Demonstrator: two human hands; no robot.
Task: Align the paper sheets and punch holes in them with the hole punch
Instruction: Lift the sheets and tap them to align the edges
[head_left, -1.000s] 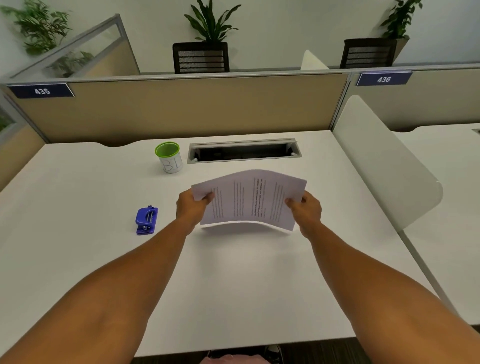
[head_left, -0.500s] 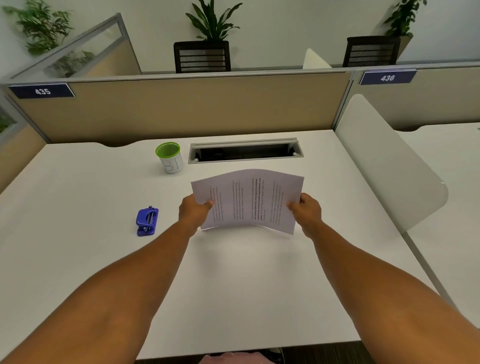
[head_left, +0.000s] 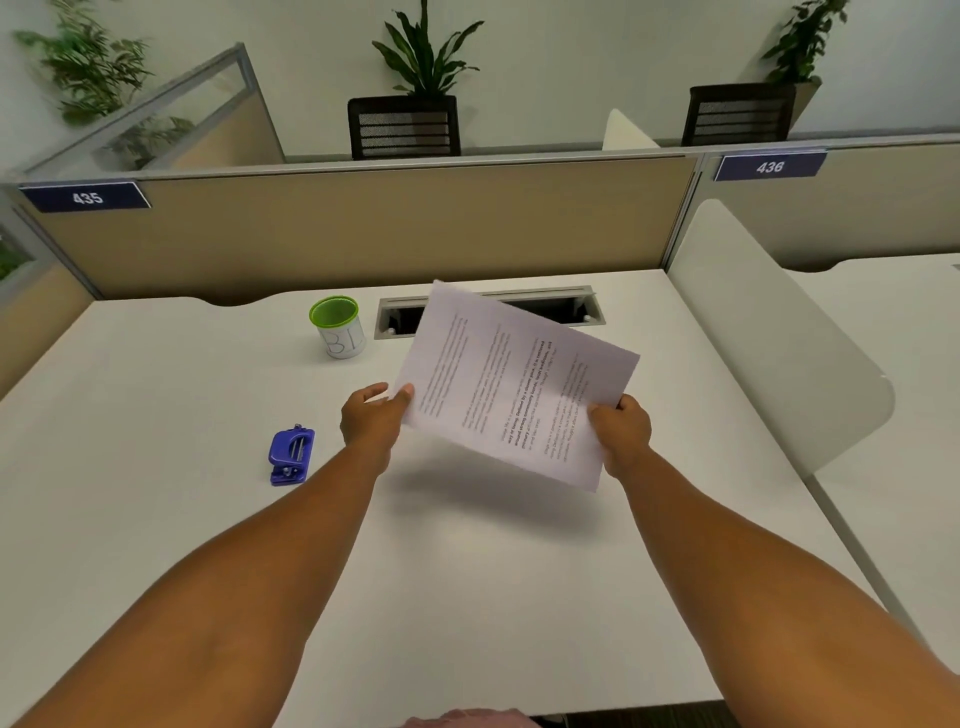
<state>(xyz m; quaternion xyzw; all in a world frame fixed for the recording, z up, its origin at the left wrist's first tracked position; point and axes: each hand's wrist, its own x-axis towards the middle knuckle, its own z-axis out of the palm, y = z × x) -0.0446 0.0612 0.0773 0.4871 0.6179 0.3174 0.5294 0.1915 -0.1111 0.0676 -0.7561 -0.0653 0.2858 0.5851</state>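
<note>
Both hands hold the paper sheets (head_left: 511, 387) in the air above the white desk (head_left: 467, 571): the left hand (head_left: 371, 418) pinches the stack's near-left corner between thumb and fingers, and the right hand (head_left: 621, 428) has its fingers curled round the right edge, thumb on top. The printed stack lies tilted between the two sets of fingers. The blue hole punch (head_left: 291, 455) rests on the desk just left of the left hand's fingers, apart from them, with a green-rimmed cup (head_left: 337, 327) beyond those fingers
</note>
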